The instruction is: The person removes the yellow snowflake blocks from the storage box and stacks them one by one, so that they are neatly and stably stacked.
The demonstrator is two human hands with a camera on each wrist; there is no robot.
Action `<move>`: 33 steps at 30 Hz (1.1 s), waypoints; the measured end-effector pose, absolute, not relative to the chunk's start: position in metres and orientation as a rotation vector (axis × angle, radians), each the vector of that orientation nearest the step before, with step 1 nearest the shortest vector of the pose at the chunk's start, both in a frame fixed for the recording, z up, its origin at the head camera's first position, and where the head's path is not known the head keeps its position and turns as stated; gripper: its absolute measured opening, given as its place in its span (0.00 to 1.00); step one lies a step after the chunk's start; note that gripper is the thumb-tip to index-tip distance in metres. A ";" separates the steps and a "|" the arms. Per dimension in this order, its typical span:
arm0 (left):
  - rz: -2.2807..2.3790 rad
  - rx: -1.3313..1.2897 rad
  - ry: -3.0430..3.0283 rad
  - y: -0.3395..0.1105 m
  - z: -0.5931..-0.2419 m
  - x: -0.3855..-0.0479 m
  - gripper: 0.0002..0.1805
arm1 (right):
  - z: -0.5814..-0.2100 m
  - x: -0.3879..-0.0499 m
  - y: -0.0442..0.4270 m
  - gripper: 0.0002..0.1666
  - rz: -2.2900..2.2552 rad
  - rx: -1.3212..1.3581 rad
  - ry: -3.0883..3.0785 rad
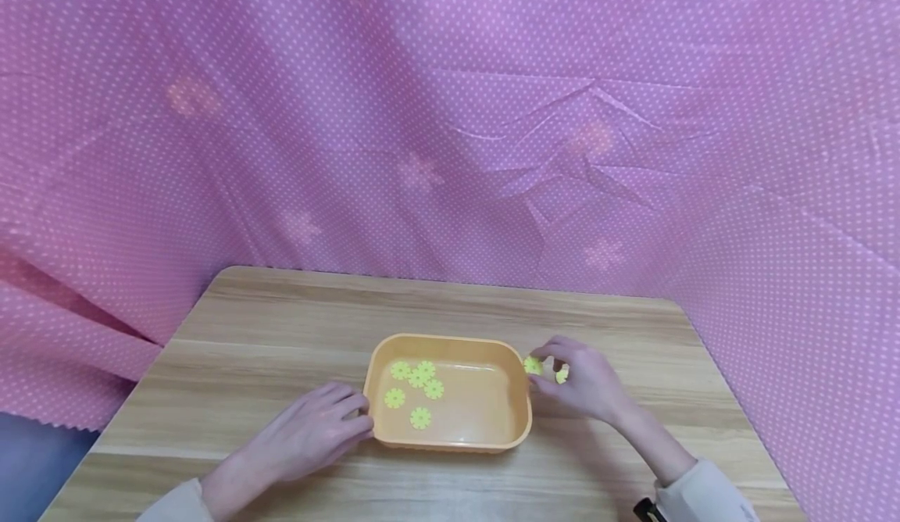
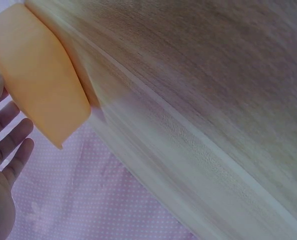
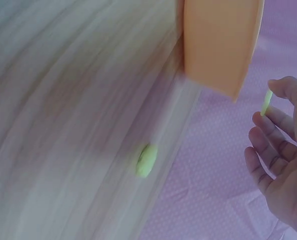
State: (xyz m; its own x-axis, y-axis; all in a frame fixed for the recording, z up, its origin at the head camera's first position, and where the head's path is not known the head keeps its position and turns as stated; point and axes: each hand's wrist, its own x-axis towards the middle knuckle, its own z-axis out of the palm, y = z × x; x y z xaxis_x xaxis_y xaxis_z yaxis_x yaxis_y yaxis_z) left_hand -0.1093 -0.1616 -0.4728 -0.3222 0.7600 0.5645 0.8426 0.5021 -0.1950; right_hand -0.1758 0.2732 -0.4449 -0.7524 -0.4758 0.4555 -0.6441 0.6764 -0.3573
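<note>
An orange rectangular tray point(image 1: 453, 445) holds several yellow flower-shaped pieces point(image 1: 420, 418), mostly in its left half. My left hand point(image 1: 316, 428) rests with its fingertips at the tray's left wall; in the left wrist view the same hand point(image 2: 3, 165) has its fingers spread beside the orange wall point(image 2: 43, 75). Just off the tray's right rim, my right hand point(image 1: 580, 377) pinches a yellow piece point(image 1: 533, 365). The right wrist view shows that piece point(image 3: 266, 102) edge-on between thumb and finger of the right hand point(image 3: 286, 150).
Another yellow piece point(image 1: 562, 374) lies on the wooden table point(image 1: 281, 319) by the right hand, and shows in the right wrist view as a loose piece point(image 3: 147, 160) on the wood. Pink dotted cloth point(image 1: 450, 116) hangs behind and beside the table.
</note>
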 end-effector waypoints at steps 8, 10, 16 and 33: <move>-0.180 -1.302 -2.155 -0.161 -0.472 -0.108 0.07 | -0.453 -0.179 0.297 0.15 0.689 0.809 -2.574; -0.177 -1.303 -2.156 -0.161 -0.472 -0.108 0.06 | -0.457 -0.179 0.303 0.16 0.689 0.793 -2.569; -0.182 -1.309 -2.141 -0.161 -0.473 -0.108 0.04 | -0.470 -0.184 0.319 0.17 0.706 0.760 -2.540; -0.175 -1.297 -2.146 -0.161 -0.475 -0.107 0.08 | -0.501 -0.195 0.344 0.14 0.623 0.726 -2.690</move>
